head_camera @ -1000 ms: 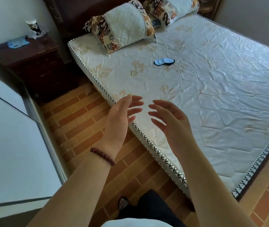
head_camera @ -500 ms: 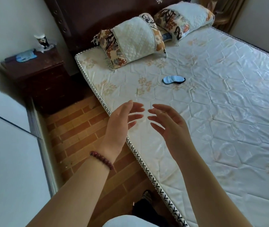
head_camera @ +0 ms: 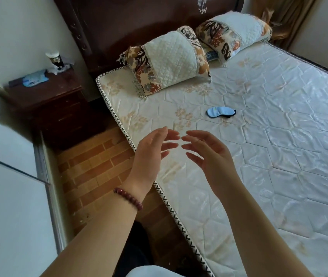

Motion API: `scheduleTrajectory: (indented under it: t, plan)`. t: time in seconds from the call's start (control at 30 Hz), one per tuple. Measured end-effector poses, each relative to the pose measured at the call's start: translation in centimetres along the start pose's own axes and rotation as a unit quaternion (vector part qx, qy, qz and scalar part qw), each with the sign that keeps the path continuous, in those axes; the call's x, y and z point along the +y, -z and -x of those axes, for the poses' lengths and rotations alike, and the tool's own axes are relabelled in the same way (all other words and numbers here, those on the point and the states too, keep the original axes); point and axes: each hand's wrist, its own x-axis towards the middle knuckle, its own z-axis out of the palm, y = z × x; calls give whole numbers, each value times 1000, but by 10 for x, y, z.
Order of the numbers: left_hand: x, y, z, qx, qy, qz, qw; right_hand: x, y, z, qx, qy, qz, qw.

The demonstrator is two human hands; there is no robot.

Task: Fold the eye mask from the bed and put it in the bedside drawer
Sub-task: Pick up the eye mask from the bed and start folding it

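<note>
While the left hand (head_camera: 149, 154) and right hand (head_camera: 209, 156) hovered open and empty over the mattress (head_camera: 279, 156) edge, the blue eye mask (head_camera: 220, 112) lay flat beyond them below the pillows, seemingly light, soft and limp, best pinched at one end.

I am standing in a home bedroom. At my one o'clock lies a bare white quilted mattress with black-and-white patterned edging (head_camera: 259, 148). Two floral-and-cream quilted pillows (head_camera: 169, 60) sit at twelve o'clock against a dark carved wooden headboard (head_camera: 139, 23). At ten o'clock stands a dark brown wooden bedside cabinet with drawers (head_camera: 59, 108), a small patterned cup (head_camera: 56, 59) on top. Orange brick-pattern floor tiles (head_camera: 95, 166) run between bed and white sliding wardrobe doors (head_camera: 5, 196) at eight o'clock.
</note>
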Motion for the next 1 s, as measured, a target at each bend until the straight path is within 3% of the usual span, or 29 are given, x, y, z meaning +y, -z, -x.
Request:
scheduleTrajectory:
  t: [0.57,1.0]
  plan:
    - [37,148,-193,-74,-11,21,997,9,-141,-167,137,12,-63,989]
    - [42,160,-278,-91,-14,42,995,8,-167,-245,160,14,-30,987]
